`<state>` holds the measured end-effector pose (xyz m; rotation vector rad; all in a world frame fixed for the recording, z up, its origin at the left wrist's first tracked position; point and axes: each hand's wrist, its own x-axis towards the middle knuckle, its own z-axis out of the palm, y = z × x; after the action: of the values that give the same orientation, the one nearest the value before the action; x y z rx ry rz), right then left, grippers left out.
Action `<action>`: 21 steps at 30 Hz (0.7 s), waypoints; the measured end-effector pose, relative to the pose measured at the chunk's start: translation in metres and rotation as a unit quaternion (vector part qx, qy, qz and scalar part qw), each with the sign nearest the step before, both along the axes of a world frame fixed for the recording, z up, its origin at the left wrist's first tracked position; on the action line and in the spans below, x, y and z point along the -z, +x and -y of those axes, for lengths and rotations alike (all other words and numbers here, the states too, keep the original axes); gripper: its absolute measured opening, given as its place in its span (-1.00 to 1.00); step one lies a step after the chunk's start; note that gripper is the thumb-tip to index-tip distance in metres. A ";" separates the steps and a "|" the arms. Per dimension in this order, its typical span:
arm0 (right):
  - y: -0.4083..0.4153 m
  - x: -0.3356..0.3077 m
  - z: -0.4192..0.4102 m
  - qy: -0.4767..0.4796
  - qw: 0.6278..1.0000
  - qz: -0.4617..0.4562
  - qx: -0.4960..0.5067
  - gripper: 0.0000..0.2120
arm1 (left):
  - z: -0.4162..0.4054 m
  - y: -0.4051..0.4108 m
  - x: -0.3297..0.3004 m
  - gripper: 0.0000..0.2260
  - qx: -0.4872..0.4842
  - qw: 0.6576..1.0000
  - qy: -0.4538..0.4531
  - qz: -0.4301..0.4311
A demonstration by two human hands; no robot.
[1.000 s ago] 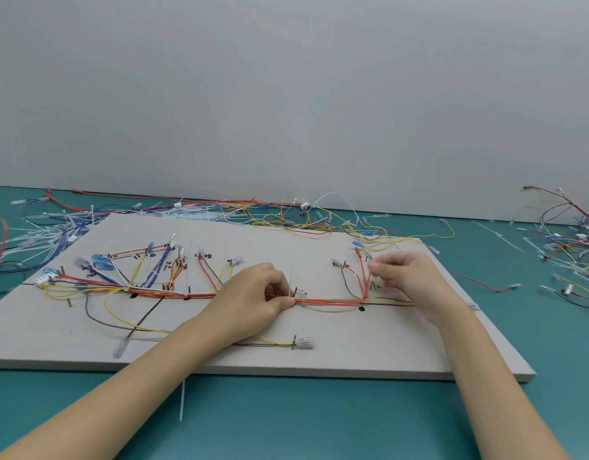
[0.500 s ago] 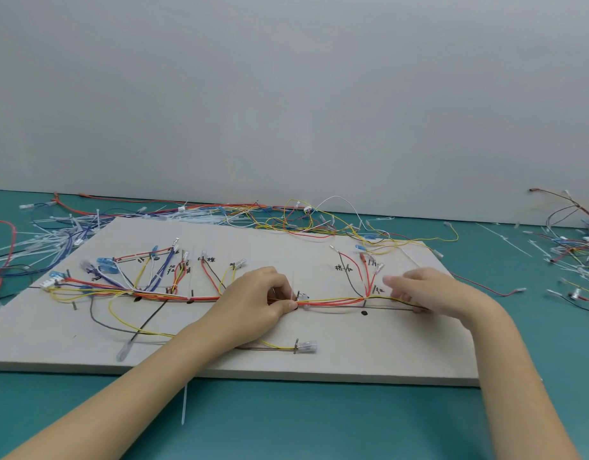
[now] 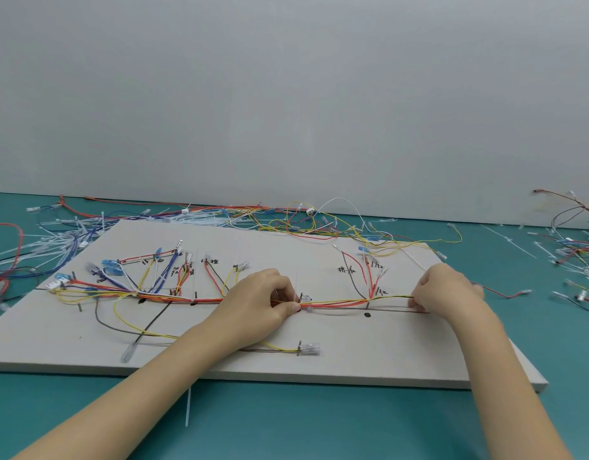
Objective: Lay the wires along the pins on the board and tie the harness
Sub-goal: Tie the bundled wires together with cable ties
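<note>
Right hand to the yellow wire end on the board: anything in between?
Nothing visible. The right hand already pinches the yellow wire at its right end, and the left hand pinches the wire bundle mid-board.

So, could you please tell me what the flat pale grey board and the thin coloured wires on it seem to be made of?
The flat pale grey board looks like matte painted wood or fibreboard: no shine, and a thick square front edge; which one is unclear. The thin coloured wires seem plastic-insulated: smooth, bright red and yellow jackets that bend easily. Their clear end caps look like translucent plastic.
</note>
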<state>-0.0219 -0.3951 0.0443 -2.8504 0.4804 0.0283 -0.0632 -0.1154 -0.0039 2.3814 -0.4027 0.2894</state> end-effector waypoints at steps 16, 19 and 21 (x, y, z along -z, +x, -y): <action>-0.008 -0.010 0.001 0.024 0.999 -0.013 -0.032 -0.98 | -0.001 0.002 0.003 -0.93 0.006 1.000 -0.003 0.009; -0.009 -0.011 0.002 0.023 0.999 -0.011 -0.024 -0.82 | -0.001 0.002 0.003 -0.92 0.005 1.000 -0.003 0.009; -0.009 -0.012 0.001 0.015 1.000 -0.016 -0.020 -0.75 | -0.001 0.002 0.003 -0.92 0.005 1.000 -0.002 0.008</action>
<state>-0.0305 -0.3964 0.0560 -2.8335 0.4266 0.0875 -0.0609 -0.1142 -0.0070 2.3740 -0.4218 0.3030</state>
